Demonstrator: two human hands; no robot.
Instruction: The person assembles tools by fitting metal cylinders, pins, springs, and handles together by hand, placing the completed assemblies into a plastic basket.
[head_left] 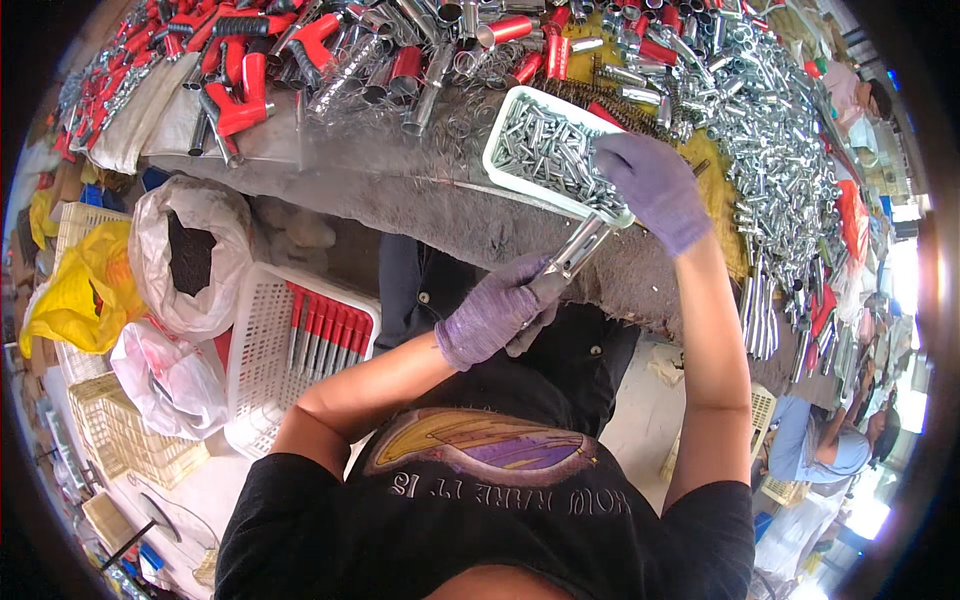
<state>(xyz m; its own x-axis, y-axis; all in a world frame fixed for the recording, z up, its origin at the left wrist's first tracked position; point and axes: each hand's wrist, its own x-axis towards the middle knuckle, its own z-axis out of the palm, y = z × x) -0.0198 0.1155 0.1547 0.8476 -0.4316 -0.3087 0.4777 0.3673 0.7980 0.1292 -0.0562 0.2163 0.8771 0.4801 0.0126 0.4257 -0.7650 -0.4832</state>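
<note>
My left hand (492, 312), in a purple-grey glove, is wrapped round a slotted silver metal tube (580, 248). The tube slants up and right, its far end near the corner of a white plastic tray (530, 189). Small metal pins (545, 145) fill that tray at the front edge of the bench. Over the tray's right end is my right hand (655, 188), also gloved, its fingers curled downward at the pins. Its fingertips are partly hidden, and I cannot make out what they hold.
Red-and-black handles (240, 105) and metal tubes are heaped on the bench's left; loose silver parts (770, 150) cover the right. Below left, a white crate (250, 340) holds red-ended rods, beside a white sack (215, 290) and a yellow bag (75, 310). A person (845, 450) sits far right.
</note>
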